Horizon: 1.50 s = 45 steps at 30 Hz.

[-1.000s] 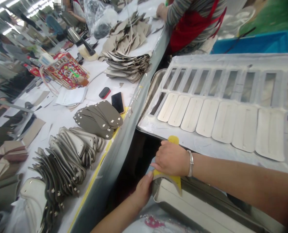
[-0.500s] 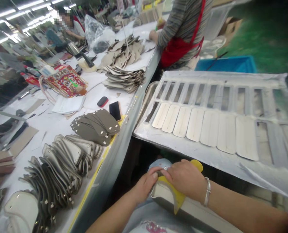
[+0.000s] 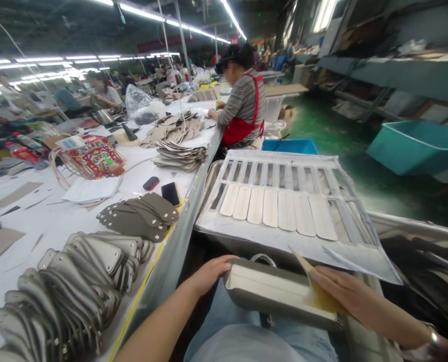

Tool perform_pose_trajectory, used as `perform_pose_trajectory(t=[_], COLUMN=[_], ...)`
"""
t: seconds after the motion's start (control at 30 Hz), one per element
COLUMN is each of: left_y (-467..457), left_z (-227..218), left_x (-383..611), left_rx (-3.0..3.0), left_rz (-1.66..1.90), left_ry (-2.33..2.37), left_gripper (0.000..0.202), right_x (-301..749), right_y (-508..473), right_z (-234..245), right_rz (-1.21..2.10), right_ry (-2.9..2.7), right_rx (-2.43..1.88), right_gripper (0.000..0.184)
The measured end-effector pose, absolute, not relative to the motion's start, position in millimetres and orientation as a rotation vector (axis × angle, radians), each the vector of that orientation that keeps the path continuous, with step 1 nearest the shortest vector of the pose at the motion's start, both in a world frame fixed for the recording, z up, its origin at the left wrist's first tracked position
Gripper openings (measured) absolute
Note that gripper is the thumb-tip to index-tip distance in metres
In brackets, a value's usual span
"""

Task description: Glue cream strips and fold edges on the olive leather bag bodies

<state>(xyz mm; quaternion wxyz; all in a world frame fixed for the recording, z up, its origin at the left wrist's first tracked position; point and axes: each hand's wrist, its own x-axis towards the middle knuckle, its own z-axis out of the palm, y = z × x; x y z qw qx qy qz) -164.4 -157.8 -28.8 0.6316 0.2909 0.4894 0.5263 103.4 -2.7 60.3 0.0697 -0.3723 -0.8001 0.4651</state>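
Across my lap lies a long grey leather-like bag piece point(image 3: 276, 284), bent up at its edges with a cream inside. My left hand point(image 3: 212, 274) grips its left end, thumb over the rim. At the piece's right part, my right hand point(image 3: 339, 286) holds a thin, flexible yellow sheet point(image 3: 316, 296), fingers extended along it. The sheet is blurred and its lower part touches or overlaps the piece; I cannot tell which. In front, a white slotted rack point(image 3: 239, 229) bears a row of several cream rounded strips point(image 3: 278, 208).
On the left table are stacked grey flaps point(image 3: 91, 271), flat dark pieces point(image 3: 137, 216), a phone point(image 3: 170, 193) and a patterned bag point(image 3: 99, 156). A co-worker point(image 3: 242, 100) in a red apron sits beyond. Blue point(image 3: 291, 146) and teal bins point(image 3: 416, 151) stand on the floor.
My right hand has moved with the yellow sheet from the piece's left end to its right part. The left hand keeps hold of the left end. The view has tilted up and levelled.
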Motion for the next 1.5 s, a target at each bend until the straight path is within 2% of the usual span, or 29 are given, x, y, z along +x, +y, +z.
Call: perform_pose_trajectory(t=[0.23,0.43,0.5,0.67,0.77,1.03,1.3,1.5], left_y=[-151.9,-159.5,-170.3,-195.6,-194.4,-177.6,-176.5,-181.1], left_z=[-22.2,-16.4,-16.4,-24.3,-32.2,-44.4,-48.4,-55.2], left_x=[-155.9,-163.7,-172.2,-168.1,-148.6,-131.9,-132.3,-133.3], left_rx=[0.643,0.658,0.649,0.562,0.447,0.325,0.258,0.305], left_rz=[1.142,1.165,1.16,1.189,1.24,1.52,1.568,1.601], left_ry=[1.33,1.453,1.471,1.37,1.107,0.832,0.725,0.713], left_gripper=[0.033,0.021,0.019,0.046,0.059,0.054,0.061,0.064], right_x=[125.4,93.4,81.7,64.0,59.7,38.1,0.4,-11.8], right_y=[-50.6,-93.0,-104.5,-127.8,-136.9,-150.0,-170.7,-177.2], right_z=[51.3,62.5,58.0,32.0,24.5,12.0,-17.6,-16.7], right_rz=[1.836,2.269,2.221,1.559,1.452,1.752,1.901,2.532], right_ry=[-2.215,-1.896,-1.91,-2.263,-2.293,-1.953,-1.564,-0.964], right_rx=[-1.208,-0.861,-0.891,-1.136,-1.159,-1.237,-1.29,-1.337], right_gripper=[0.036,0.041,0.041,0.034,0.031,0.025,0.028,0.037])
